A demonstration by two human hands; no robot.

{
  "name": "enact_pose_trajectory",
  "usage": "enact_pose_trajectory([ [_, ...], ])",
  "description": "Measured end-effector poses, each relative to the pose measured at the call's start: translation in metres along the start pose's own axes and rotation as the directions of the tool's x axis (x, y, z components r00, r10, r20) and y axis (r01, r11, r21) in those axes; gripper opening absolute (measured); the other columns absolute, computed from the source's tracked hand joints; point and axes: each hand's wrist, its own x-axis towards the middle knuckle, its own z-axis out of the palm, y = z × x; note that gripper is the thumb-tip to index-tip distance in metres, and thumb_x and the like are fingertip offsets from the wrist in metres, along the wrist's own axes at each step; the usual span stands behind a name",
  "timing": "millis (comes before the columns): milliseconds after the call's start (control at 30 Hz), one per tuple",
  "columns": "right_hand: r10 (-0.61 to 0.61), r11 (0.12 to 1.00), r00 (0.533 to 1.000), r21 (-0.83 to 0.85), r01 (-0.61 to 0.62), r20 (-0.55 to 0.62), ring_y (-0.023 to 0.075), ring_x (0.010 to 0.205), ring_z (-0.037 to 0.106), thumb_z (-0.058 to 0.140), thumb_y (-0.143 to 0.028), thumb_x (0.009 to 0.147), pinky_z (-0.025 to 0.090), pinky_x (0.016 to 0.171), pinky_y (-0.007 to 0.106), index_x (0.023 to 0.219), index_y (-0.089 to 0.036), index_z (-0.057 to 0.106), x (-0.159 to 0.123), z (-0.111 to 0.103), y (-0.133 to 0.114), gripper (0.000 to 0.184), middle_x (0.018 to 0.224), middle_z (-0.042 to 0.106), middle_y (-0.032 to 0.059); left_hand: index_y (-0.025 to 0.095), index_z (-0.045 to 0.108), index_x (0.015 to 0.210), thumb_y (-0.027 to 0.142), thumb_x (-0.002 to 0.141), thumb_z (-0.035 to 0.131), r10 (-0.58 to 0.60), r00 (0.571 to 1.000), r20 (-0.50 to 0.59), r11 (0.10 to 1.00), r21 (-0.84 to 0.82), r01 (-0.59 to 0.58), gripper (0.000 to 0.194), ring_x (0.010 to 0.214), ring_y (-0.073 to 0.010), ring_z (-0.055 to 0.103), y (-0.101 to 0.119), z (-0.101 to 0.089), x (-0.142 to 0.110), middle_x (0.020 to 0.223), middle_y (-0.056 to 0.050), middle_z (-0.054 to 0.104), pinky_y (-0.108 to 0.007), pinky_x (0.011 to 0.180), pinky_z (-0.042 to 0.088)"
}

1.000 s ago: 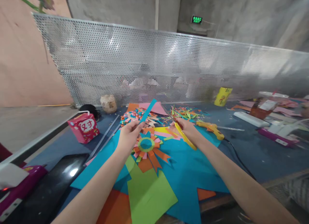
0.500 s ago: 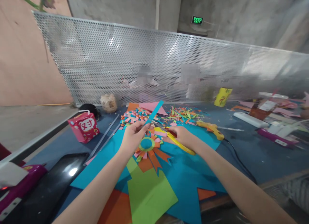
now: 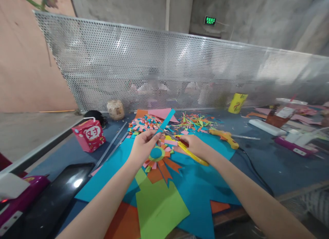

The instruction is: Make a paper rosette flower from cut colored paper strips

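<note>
Between the fingers of my left hand (image 3: pixel 145 144) is a blue paper strip (image 3: pixel 167 119), its free end pointing up and away to the right. My right hand (image 3: pixel 194 146) grips yellow-handled scissors (image 3: pixel 191 153), whose blades reach left to the strip close to my left fingertips. Whether the blades are parted is too small to tell. Below both hands lies a paper rosette (image 3: pixel 157 154) with a blue centre, a green ring and orange ribbon tails. It rests on blue paper (image 3: pixel 200 184), with a green sheet (image 3: pixel 161 208) nearer me.
Paper scraps (image 3: pixel 196 121) and a pile of small coloured pieces (image 3: pixel 144 124) lie behind my hands. A yellow glue gun (image 3: pixel 224 138) with a cord sits right. At left stand a pink drink carton (image 3: pixel 89 134) and a black tray (image 3: pixel 69 187). A perforated metal screen (image 3: pixel 115 60) closes the back.
The strip's free end has shifted slightly right and down. My left hand has tilted a little, while the scissors stay nearly in the same place.
</note>
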Motion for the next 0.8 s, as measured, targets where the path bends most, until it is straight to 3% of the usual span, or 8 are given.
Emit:
enact_pose_trajectory([
  [300,0.034,0.997,0.999,-0.070,-0.032,0.024,0.0144,0.064,0.050,0.055,-0.033,0.071,0.036,0.056,0.023,0.085,-0.012,0.061,0.001,-0.001,0.001,0.026,0.073,0.060,0.0044,0.015,0.061,0.071,0.038,0.068,0.059,0.003,1.000,0.031,1.000,-0.010,-0.003,0.024,0.050,-0.0075,0.049,-0.003,0.000,0.001,0.060,0.001,0.061,-0.018,0.045,0.037],
  [433,0.030,0.997,0.999,-0.067,-0.028,0.028,0.0133,0.061,0.047,0.055,-0.036,0.070,0.033,0.053,0.022,0.081,-0.013,0.062,0.001,-0.001,0.003,0.027,0.069,0.058,0.0029,0.015,0.061,0.071,0.039,0.069,0.059,0.001,0.999,0.037,1.000,0.006,-0.002,0.025,0.050,-0.0077,0.048,-0.005,-0.001,0.002,0.060,0.001,0.060,-0.018,0.045,0.037],
  [667,0.084,0.976,0.996,-0.207,-0.075,0.033,0.0079,0.051,0.034,0.053,-0.050,0.066,0.021,0.046,0.020,0.053,-0.014,0.053,-0.003,-0.010,0.001,0.039,0.051,0.033,-0.0036,0.014,0.061,0.072,0.040,0.072,0.053,0.006,0.996,0.092,0.993,0.117,-0.017,0.027,0.047,-0.0074,0.045,-0.010,-0.002,0.002,0.051,0.002,0.052,-0.018,0.044,0.034],
  [800,0.100,0.978,0.995,-0.186,-0.094,0.024,0.0066,0.048,0.031,0.051,-0.055,0.065,0.020,0.045,0.019,0.049,-0.015,0.048,-0.002,-0.018,0.007,0.043,0.052,0.027,-0.0038,0.015,0.059,0.071,0.041,0.072,0.053,-0.027,0.985,0.173,0.980,0.199,-0.008,0.027,0.041,-0.0058,0.038,-0.011,0.002,-0.001,0.051,0.003,0.052,-0.018,0.040,0.030],
])
